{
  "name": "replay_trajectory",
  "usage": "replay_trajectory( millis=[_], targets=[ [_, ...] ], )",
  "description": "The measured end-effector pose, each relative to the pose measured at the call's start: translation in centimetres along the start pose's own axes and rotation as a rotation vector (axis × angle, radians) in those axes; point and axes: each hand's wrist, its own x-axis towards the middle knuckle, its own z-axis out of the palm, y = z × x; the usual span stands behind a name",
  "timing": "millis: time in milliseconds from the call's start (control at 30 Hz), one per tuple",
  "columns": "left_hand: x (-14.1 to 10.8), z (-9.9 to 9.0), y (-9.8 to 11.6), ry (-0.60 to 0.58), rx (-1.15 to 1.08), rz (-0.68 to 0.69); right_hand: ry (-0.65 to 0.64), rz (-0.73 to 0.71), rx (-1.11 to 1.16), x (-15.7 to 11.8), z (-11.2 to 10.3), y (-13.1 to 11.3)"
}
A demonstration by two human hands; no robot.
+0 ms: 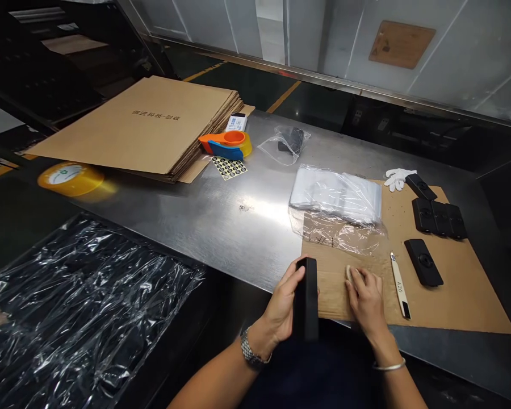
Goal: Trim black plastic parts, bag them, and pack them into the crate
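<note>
I watch remotely as the left hand [284,301] wraps around a black case [310,301] at the bench's [221,233] near edge. The right hand [367,298], fingers curled, pinches a pale piece [348,274] above the cardboard [464,295], left of a knife [399,287]. Five more cases [424,262] lie to the right, plastic bags [336,192] farther off.

Cannot see most of pale piece [348,273] under right hand [367,295] | cannot tell its kind | cannot see palm side of black case [311,298] in left hand [282,305] | cannot read tiny print on stickers [230,168] or white box [237,122] | cannot make out dark object [292,140] fully through clear bag [273,151] | see black plastic [89,312] cut off at left edge
</note>
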Motion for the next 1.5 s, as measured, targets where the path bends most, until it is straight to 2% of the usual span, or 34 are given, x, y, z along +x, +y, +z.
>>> replay_trajectory(
  millis=[67,167,267,333,400,500,600,733,833,933,1033,1100,1167,1200,1267,1367,1500],
  targets=[
    [-0.1,0.0,-0.4,0.004,0.075,0.043,-0.067,0.034,-0.034,0.3,0.2,0.4],
    [-0.2,-0.1,-0.7,0.034,0.157,0.095,-0.057,0.102,-0.029,0.6,-0.8,-0.6],
    [0.0,-0.3,-0.9,0.064,0.219,0.189,-0.063,0.176,0.197,0.9,-3.1,-3.4],
    [0.2,-0.5,-1.2,0.087,0.253,0.252,-0.196,0.226,0.467,1.0,-4.6,-5.5],
    [0.3,-0.6,-1.5,0.114,0.289,0.285,-0.382,0.264,0.707,1.1,-5.6,-7.4],
    [0.0,-0.5,-1.5,0.144,0.332,0.308,-0.517,0.334,0.86,1.1,-5.8,-9.1],
    [-0.7,-0.2,-1.1,0.1,0.312,0.272,-0.531,0.443,0.97,1.0,-5.4,-9.3],
    [-1.2,0.1,-0.7,0.015,0.178,0.242,-0.561,0.583,1.265,1.0,-5.4,-9.2],
    [-1.1,0.0,-1.0,-0.06,0.095,0.194,-0.564,0.651,1.379,1.1,-5.3,-9.6],
    [-0.8,-0.2,-1.4,-0.082,0.065,0.047,-0.565,0.572,1.254,1.0,-5.0,-10.0],
    [-0.6,-0.6,-1.4,-0.049,-0.007,0.008,-0.495,0.417,0.885,0.9,-4.5,-8.6],
    [-0.3,-0.8,-1.0,-0.038,-0.062,0.014,-0.319,0.416,0.57,0.8,-4.2,-5.8],
    [-0.2,-0.9,-0.6,-0.035,-0.091,0.021,-0.084,0.49,0.202,0.8,-4.0,-2.0],
    [-0.1,-0.8,-0.4,-0.035,-0.095,0.019,-0.011,0.521,0.004,0.7,-3.9,0.0],
    [0.0,-0.7,-0.1,-0.036,-0.09,0.014,-0.013,0.563,-0.315,0.7,-3.5,3.7],
    [-0.1,-0.3,0.2,-0.042,-0.09,0.004,-0.105,0.566,-0.404,0.6,-3.1,6.9],
    [-0.1,0.0,0.6,-0.064,-0.116,0.004,-0.11,0.592,-0.322,0.5,-3.5,7.0]
  ],
)
